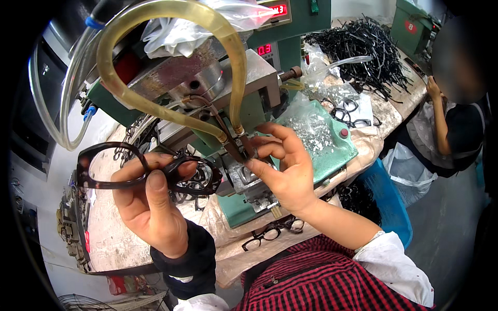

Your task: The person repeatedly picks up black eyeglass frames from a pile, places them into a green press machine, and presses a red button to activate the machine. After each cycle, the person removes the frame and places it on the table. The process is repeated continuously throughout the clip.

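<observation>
My left hand [150, 207] pinches a dark eyeglass frame [111, 184] by its middle, with its two rims spread to either side of the fingers. The frame is held up left of a green bench machine [282, 52]. My right hand [290, 171] reaches to the machine's working head [241, 150], where two yellowish hoses end in metal fittings. Its thumb and forefinger come together at the metal jaws; whatever is between the fingertips is too small to make out. Below lies a metal fixture [254, 192] on the machine's base.
A green tray area [321, 140] holds many small shiny bits. Dark temple strips [363, 52] are heaped at the back right. More eyeglass frames [272, 234] lie at the table's front edge. A blue basket [389, 202] stands on the right, near another person [446, 114].
</observation>
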Tool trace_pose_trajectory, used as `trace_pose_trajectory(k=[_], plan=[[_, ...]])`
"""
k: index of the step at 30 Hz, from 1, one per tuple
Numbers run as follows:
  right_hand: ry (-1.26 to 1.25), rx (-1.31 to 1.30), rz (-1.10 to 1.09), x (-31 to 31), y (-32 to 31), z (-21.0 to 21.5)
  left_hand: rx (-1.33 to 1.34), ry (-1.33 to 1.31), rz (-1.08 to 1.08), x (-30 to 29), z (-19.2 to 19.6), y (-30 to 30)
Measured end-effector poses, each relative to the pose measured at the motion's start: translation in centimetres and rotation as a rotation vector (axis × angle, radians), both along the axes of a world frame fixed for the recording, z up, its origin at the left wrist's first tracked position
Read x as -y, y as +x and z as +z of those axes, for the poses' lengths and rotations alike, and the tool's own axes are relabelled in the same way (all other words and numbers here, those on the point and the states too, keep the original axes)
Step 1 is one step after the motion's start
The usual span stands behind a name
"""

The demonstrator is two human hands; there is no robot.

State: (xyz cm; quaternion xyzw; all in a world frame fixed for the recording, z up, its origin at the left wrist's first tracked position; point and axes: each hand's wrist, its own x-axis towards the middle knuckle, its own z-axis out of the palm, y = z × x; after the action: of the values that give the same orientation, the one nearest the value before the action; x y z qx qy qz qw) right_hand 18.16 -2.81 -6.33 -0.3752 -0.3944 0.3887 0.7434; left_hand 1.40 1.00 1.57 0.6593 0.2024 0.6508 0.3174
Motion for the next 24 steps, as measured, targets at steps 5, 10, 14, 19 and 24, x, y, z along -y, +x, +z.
trace_pose_trajectory(k=[5, 10, 14, 19, 24], plan=[[0.002, 0.081, -0.092, 0.5, -0.8, 0.4, 0.009, -0.035, -0.014, 0.3, 0.3, 0.2], [0.058, 0.572, -0.045, 3.5, 2.0, 2.2, -0.101, -0.614, -0.427, 6.4, -1.6, -1.5], [-0.092, 0.613, -0.139, 1.2, 6.4, -0.5, -0.24, -1.344, -0.816, 6.1, -2.3, 2.1], [-0.077, 0.47, -0.538, 1.3, 12.0, -3.5, -0.101, -1.342, -0.606, 6.1, -3.5, 3.7], [-0.227, 0.527, -0.519, 4.2, 14.8, -7.2, -0.091, -1.333, -0.691, 6.5, -4.3, 3.4]])
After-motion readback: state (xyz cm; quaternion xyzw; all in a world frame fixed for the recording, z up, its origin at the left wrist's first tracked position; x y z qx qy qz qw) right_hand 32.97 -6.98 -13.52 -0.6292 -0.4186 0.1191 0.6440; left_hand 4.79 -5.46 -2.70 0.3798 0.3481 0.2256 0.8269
